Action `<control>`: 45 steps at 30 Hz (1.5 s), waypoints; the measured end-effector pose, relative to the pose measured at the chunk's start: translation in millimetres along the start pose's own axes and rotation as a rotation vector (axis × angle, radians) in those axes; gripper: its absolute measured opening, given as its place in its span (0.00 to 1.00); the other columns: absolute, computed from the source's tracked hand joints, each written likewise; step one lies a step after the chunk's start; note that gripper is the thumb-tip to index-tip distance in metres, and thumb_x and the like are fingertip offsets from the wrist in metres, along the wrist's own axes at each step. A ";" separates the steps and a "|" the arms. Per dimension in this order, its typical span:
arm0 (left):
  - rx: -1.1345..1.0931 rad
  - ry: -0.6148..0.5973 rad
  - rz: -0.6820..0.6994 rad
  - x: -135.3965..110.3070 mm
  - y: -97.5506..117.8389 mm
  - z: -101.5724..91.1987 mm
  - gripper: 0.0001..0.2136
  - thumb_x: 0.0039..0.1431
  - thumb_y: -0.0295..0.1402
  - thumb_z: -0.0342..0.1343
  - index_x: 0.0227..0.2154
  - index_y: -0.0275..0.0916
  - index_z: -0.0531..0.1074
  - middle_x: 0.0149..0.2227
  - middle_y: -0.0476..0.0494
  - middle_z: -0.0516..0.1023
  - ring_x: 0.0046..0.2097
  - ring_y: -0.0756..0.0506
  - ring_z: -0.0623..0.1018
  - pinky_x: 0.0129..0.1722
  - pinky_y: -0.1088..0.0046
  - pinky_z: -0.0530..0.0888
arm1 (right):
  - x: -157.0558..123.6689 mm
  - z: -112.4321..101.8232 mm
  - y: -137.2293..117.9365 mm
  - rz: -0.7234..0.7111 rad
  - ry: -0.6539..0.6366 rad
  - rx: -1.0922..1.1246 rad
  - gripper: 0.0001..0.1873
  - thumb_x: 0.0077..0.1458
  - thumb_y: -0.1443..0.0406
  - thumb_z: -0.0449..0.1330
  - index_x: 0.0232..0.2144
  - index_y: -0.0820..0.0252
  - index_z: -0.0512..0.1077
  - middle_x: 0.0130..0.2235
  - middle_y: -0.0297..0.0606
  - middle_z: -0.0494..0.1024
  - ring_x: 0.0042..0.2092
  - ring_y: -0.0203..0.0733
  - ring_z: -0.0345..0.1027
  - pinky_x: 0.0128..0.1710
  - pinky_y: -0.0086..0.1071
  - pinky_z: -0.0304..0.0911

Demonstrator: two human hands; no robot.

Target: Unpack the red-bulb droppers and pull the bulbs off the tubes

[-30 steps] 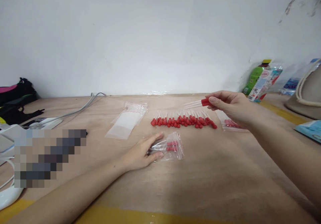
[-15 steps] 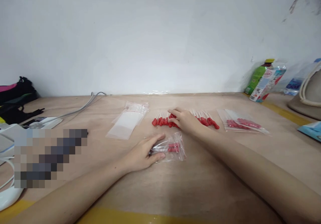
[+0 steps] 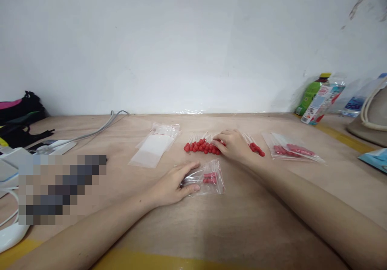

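My left hand (image 3: 173, 183) rests on the table, its thumb and fingers curved around one end of a clear zip bag (image 3: 219, 187) and pressing it down. Inside that bag lie a few red-tipped sticks. Farther back, a row of thin white sticks with red tips (image 3: 199, 146) lies side by side, tips toward me. Over the right part of this row is my right hand (image 3: 234, 146), fingers bent and closed at a red tip; the hand hides several sticks. More red-tipped sticks (image 3: 256, 150) show just right of it.
Flat clear zip bags (image 3: 151, 151) lie left of the row. Filled zip bags (image 3: 293, 151) overlap on the right. Bottles (image 3: 311, 94) and a hat (image 3: 370, 113) stand at the back right. Cables (image 3: 99, 129), a black bag (image 3: 21, 117) and a blurred patch occupy the left.
My right hand has moved a little to the right along the row, uncovering red tips in its middle. My left hand and the bag under it stay in place.
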State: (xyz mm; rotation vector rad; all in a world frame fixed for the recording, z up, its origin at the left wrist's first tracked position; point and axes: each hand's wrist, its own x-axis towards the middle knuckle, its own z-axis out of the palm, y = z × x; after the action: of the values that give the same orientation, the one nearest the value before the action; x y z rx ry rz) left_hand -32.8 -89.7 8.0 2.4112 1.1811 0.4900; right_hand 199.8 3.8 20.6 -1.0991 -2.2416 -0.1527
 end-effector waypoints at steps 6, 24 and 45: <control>-0.011 -0.014 -0.010 0.1 0.2 -0.5 0.27 0.57 0.44 0.49 0.58 0.43 0.52 0.59 0.41 0.59 0.58 0.42 0.62 0.56 0.60 0.62 | -38.9 -19.9 -17.4 -0.002 0.045 0.342 0.07 0.53 0.66 0.54 0.28 0.61 0.71 0.28 0.37 0.72 0.32 0.37 0.64 0.35 0.32 0.57; -0.007 -0.004 -0.005 1.6 0.9 0.2 0.27 0.57 0.43 0.50 0.57 0.43 0.53 0.58 0.43 0.60 0.58 0.42 0.63 0.56 0.61 0.62 | -53.2 -33.8 -53.2 0.182 -0.364 0.451 0.04 0.46 0.66 0.60 0.27 0.60 0.69 0.26 0.32 0.71 0.27 0.33 0.61 0.26 0.26 0.56; -0.012 0.017 0.000 2.3 1.2 0.2 0.26 0.56 0.42 0.51 0.57 0.43 0.55 0.57 0.41 0.62 0.56 0.41 0.64 0.55 0.59 0.63 | 2.1 -67.1 30.2 0.202 0.437 0.433 0.10 0.50 0.61 0.59 0.35 0.58 0.69 0.33 0.37 0.76 0.34 0.38 0.71 0.36 0.34 0.65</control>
State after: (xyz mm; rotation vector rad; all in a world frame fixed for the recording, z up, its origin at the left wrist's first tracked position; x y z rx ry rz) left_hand -30.6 -88.6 8.8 2.4016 1.1819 0.5174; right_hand 254.1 0.5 70.3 -0.9384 -1.6622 0.1585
